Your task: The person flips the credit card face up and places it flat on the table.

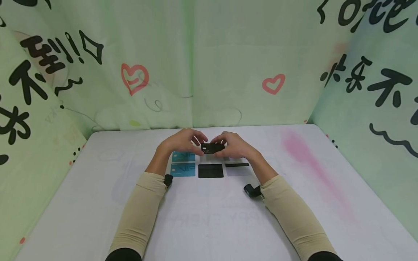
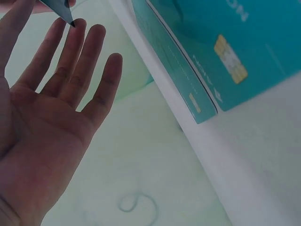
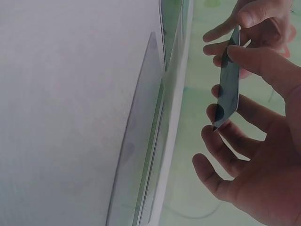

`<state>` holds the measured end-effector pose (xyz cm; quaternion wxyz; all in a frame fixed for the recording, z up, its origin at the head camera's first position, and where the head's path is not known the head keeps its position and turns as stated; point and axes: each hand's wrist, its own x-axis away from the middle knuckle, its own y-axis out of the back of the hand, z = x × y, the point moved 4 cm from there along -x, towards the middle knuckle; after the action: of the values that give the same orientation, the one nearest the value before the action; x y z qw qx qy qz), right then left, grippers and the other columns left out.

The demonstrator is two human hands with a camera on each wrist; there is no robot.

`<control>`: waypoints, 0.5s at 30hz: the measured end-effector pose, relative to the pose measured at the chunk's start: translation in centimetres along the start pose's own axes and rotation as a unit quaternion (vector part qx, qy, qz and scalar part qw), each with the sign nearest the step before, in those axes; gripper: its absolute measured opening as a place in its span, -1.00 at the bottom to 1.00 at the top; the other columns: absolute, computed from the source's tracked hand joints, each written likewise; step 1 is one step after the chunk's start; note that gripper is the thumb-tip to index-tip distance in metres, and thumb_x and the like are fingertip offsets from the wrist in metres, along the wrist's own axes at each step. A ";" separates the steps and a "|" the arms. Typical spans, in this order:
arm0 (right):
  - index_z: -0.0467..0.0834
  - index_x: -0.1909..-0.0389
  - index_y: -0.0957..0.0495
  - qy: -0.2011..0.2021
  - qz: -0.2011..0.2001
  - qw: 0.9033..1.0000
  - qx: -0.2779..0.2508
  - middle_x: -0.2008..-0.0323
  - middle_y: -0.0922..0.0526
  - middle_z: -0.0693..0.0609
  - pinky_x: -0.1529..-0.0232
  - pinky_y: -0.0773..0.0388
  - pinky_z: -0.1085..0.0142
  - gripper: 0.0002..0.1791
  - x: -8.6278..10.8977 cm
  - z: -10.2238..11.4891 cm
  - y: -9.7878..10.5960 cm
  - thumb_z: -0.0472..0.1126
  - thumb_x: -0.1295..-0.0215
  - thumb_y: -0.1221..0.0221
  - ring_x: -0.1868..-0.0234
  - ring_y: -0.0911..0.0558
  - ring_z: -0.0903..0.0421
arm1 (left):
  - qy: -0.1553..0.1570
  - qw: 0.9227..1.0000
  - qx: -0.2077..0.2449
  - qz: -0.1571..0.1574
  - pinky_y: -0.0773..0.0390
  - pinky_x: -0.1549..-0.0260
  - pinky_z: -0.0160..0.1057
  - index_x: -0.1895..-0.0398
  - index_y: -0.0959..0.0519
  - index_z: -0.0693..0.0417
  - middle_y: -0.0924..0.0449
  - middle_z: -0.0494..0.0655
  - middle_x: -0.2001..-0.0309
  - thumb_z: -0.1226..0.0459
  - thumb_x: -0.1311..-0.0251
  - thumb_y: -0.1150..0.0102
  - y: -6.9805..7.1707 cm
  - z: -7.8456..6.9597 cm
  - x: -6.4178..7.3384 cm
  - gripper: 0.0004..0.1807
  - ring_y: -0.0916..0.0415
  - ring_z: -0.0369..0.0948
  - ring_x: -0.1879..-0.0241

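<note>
A black card (image 1: 213,148) with pale lettering is held up between both hands over the far middle of the table. My right hand (image 1: 234,144) pinches its right end between thumb and fingers, as the right wrist view shows. My left hand (image 1: 187,140) has its thumb and fingertips at the other end; its thumb meets the card's edge in the right wrist view. Below lie two blue VIP cards (image 1: 183,169) on the left, a black card (image 1: 210,171) in the middle, and a pale card with a black stripe (image 1: 237,165) on the right. Another card behind is partly hidden by the right hand.
The white table (image 1: 209,217) has a pink smear (image 1: 307,159) on its right side. Green curtains with red hearts and black writing (image 1: 228,54) stand behind and along both sides. Dark wrist cameras (image 1: 252,190) sit at both sleeves.
</note>
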<state>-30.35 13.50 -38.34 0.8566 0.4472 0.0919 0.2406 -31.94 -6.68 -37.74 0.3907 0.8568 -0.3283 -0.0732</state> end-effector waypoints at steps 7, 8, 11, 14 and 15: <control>-0.09 -0.23 -0.67 0.008 -0.006 1.000 0.006 -0.09 -0.60 -0.11 -0.03 -0.54 0.10 -0.44 0.1 0.2 0.1 -0.11 -0.17 -0.48 -0.07 -0.54 -0.07 | 0.002 1.000 -0.018 -0.007 -0.63 -0.11 -0.06 -0.24 -0.65 0.01 -0.67 -0.06 -0.14 0.16 -0.10 -0.56 0.0 -0.2 -0.1 -0.41 -0.59 -0.06 -0.16; -0.09 -0.23 -0.67 0.009 -0.006 1.000 0.006 -0.09 -0.60 -0.11 -0.03 -0.55 0.10 -0.44 0.1 0.2 0.1 -0.11 -0.17 -0.48 -0.08 -0.54 -0.07 | 0.003 1.000 -0.020 -0.008 -0.63 -0.10 -0.07 -0.24 -0.65 0.01 -0.67 -0.06 -0.14 0.16 -0.10 -0.56 -0.1 -0.2 -0.1 -0.41 -0.59 -0.06 -0.15; -0.08 -0.23 -0.67 0.005 -0.005 1.000 0.008 -0.10 -0.60 -0.10 -0.05 -0.56 0.09 -0.44 0.1 0.1 0.1 -0.11 -0.17 -0.49 -0.10 -0.54 -0.08 | 0.003 1.000 -0.028 -0.010 -0.64 -0.09 -0.07 -0.24 -0.66 0.02 -0.67 -0.07 -0.15 0.16 -0.11 -0.55 -0.2 -0.2 -0.2 -0.42 -0.58 -0.06 -0.15; -0.07 -0.23 -0.66 0.003 -0.002 1.000 0.012 -0.10 -0.60 -0.10 -0.09 -0.55 0.05 -0.43 0.1 -0.1 0.2 -0.11 -0.16 -0.50 -0.13 -0.54 -0.11 | 0.007 0.999 -0.037 -0.011 -0.64 -0.09 -0.06 -0.25 -0.65 0.02 -0.67 -0.06 -0.14 0.17 -0.11 -0.55 -0.3 -0.2 -0.1 -0.42 -0.58 -0.04 -0.15; -0.07 -0.23 -0.66 0.003 -0.002 1.000 0.013 -0.10 -0.60 -0.10 -0.11 -0.54 0.03 -0.43 0.1 -0.1 0.2 -0.11 -0.16 -0.50 -0.14 -0.53 -0.12 | 0.009 0.999 -0.039 -0.010 -0.63 -0.09 -0.05 -0.25 -0.65 0.02 -0.67 -0.05 -0.14 0.17 -0.12 -0.54 -0.3 -0.2 -0.1 -0.42 -0.58 -0.04 -0.15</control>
<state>-30.37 13.75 -38.25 0.8509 0.4574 0.0981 0.2391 -31.78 -6.30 -37.82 0.4258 0.8450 -0.3130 -0.0822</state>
